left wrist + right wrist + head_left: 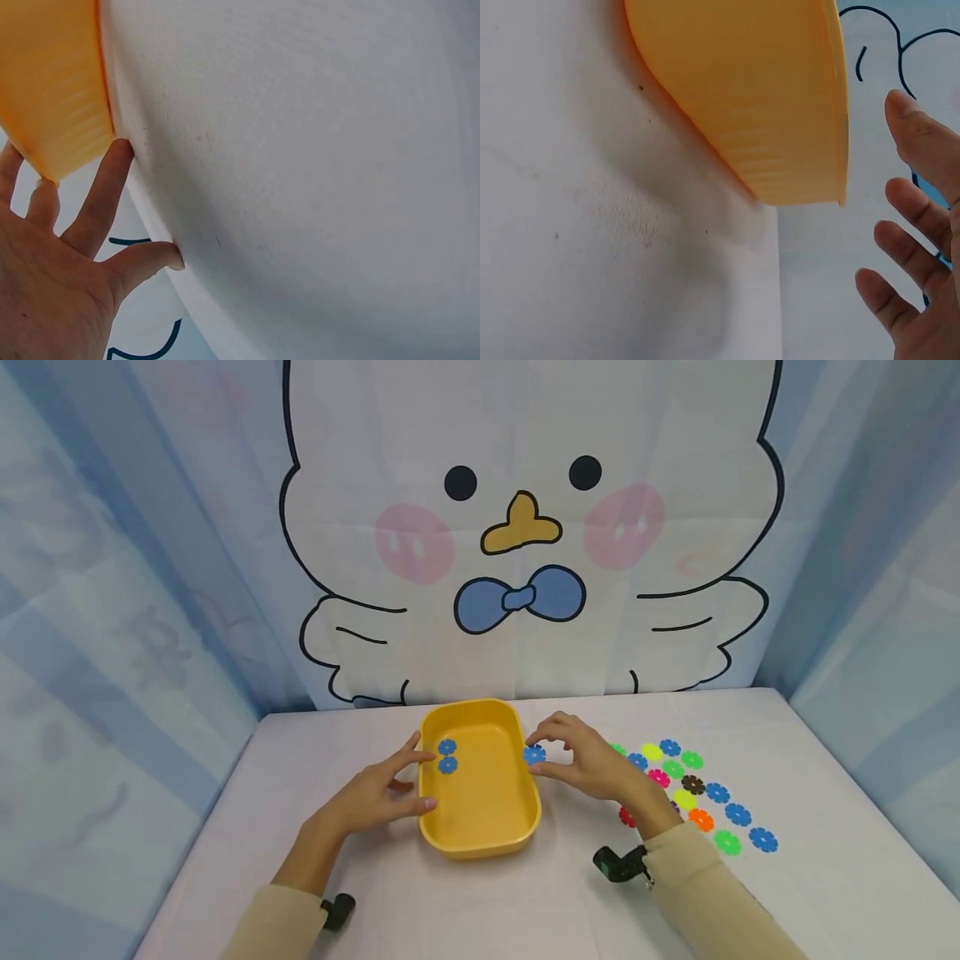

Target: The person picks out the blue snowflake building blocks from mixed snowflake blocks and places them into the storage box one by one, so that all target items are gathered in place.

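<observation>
Pale curtains [517, 435] close off our white-covered worktop [495, 910] at the back and both sides, the rear one bearing a cartoon chick.

Between thumb and fingers our right hand [588, 764] pinches one blue notched disc [534, 754], right at the right-hand rim of a yellow tray [483, 810]; we cannot tell whether disc and rim touch, and the right wrist view does not show the disc. Our left hand [372, 797] has its fingers spread at the tray's left rim and holds nothing that we can see, so our hands stand apart, one on each side.

Two blue discs [447, 747] already lie inside, close together by the left wall. We judge this to be a gathering of blue discs at an early stage: at least five loose blue discs [738, 814] remain to the right, mixed with green discs [727, 842], yellow discs [684, 799] and other colours. Our right forearm hides part of that group, so we cannot count it fully.

The tray's far end sits near the worktop's back edge, which leaves little room there; we find more toward the front and left. The black wrist camera [619, 864] hangs near the loose group and could brush it.
</observation>
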`<state>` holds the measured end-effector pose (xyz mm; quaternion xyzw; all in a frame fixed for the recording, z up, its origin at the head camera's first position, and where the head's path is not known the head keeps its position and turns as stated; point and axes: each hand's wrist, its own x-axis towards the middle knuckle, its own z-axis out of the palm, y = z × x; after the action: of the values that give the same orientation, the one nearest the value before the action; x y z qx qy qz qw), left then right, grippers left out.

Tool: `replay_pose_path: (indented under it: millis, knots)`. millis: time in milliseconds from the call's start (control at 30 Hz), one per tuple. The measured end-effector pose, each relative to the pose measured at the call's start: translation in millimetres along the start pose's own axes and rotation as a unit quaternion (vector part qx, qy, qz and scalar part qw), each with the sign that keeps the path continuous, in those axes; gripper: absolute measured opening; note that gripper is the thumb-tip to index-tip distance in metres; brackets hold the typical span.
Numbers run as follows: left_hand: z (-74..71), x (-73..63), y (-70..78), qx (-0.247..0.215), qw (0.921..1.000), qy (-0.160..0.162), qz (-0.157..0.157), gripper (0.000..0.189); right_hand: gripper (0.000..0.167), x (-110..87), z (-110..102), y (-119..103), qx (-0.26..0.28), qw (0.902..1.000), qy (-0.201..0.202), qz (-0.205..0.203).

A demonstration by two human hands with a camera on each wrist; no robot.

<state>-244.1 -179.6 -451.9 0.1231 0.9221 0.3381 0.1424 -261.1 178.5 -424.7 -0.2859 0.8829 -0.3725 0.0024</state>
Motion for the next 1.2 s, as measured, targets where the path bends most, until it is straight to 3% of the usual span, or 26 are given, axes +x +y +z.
replay_pose_path:
  millis: [533,1200]
  knots:
    - [-0.4,-2.0,0.5,-0.005,1.0000,-0.002,0.002,0.072,0.036,21.7,15,-8,0.029,0.9992,0.003,-0.026]
    - [0.1,-0.3,-1.3,-0.004,0.9999,-0.003,0.011,0.072,0.040,49.2,34,-26,0.054,0.9981,-0.026,-0.009]
